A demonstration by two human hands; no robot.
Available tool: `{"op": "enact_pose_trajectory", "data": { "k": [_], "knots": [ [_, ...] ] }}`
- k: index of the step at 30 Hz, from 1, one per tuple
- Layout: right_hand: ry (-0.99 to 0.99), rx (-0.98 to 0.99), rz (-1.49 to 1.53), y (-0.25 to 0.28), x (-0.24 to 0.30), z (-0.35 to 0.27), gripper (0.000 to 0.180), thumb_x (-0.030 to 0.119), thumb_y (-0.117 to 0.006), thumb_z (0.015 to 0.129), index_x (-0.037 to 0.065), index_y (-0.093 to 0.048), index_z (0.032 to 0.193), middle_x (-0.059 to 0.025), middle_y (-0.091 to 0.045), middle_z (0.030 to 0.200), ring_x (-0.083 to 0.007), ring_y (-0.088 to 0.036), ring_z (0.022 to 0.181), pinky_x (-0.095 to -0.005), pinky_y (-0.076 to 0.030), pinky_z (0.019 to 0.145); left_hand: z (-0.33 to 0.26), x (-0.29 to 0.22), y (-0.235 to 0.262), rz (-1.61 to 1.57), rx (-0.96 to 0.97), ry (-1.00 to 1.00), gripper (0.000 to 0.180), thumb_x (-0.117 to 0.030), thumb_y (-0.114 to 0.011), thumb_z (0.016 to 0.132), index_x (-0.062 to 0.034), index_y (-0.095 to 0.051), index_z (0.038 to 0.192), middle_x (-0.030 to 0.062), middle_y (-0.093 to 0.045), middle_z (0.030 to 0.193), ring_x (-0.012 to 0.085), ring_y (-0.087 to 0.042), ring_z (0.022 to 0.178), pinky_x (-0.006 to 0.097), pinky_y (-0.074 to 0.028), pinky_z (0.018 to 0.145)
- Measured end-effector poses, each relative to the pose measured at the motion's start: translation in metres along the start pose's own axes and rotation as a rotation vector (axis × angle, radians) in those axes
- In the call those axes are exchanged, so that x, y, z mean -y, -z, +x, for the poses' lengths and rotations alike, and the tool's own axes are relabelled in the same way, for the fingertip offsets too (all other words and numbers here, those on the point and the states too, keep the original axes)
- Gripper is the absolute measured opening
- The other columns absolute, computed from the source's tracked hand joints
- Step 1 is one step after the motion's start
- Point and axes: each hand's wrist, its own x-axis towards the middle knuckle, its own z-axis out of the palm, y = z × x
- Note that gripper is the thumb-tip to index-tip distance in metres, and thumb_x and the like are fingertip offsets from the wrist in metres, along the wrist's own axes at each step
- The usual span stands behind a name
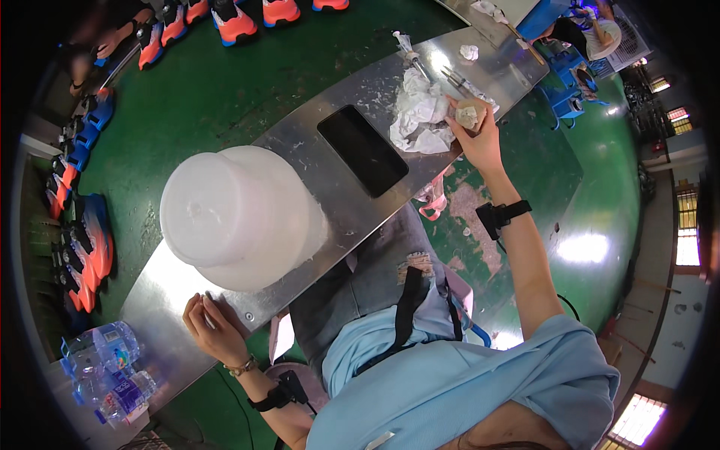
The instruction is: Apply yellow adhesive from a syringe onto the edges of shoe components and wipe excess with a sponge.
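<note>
The right hand (480, 139) grips a small beige lump (469, 114) just beside the crumpled white paper (420, 116) on the steel tabletop (315, 150). The left hand (214, 326) rests, fingers loosely curled and holding nothing, at the tabletop's near edge, below the upturned white tub (236, 214).

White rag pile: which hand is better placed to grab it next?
Right. The right hand holds a small beige lump beside the white rag pile; the left hand rests far off, near the white bucket.
</note>
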Motion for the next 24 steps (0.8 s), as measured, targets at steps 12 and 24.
{"op": "enact_pose_trajectory", "data": {
  "k": [12, 24],
  "knots": [
    [-0.067, -0.254, -0.189, -0.009, -0.002, 0.0, 0.053, 0.027, -0.078, 0.066, 0.001, -0.051, 0.102, -0.0145, -0.065, 0.093, -0.0243, -0.064, 0.088, -0.0335, -0.049, 0.073, 0.0, -0.002, -0.002, -0.004, -0.028, 0.019, 0.018, -0.014, -0.055, 0.088, 0.0025, -0.055, 0.081, 0.0144, -0.058, 0.096, 0.0245, -0.058, 0.085, 0.033, -0.046, 0.071],
    [0.339, -0.054, 0.574, 0.044, 0.164, 0.047, 0.09, 0.072, -0.039, 0.077, -0.011, -0.044, 0.112, -0.0002, -0.04, 0.051, -0.0094, -0.035, 0.049, -0.0261, -0.038, 0.07, 0.002, 0.002, -0.002, 0.041, -0.022, 0.02, 0.009, -0.007, -0.055, 0.086, 0.0018, -0.055, 0.084, 0.0116, -0.058, 0.096, 0.0224, -0.059, 0.079, 0.03, -0.049, 0.067]
  ]
}}
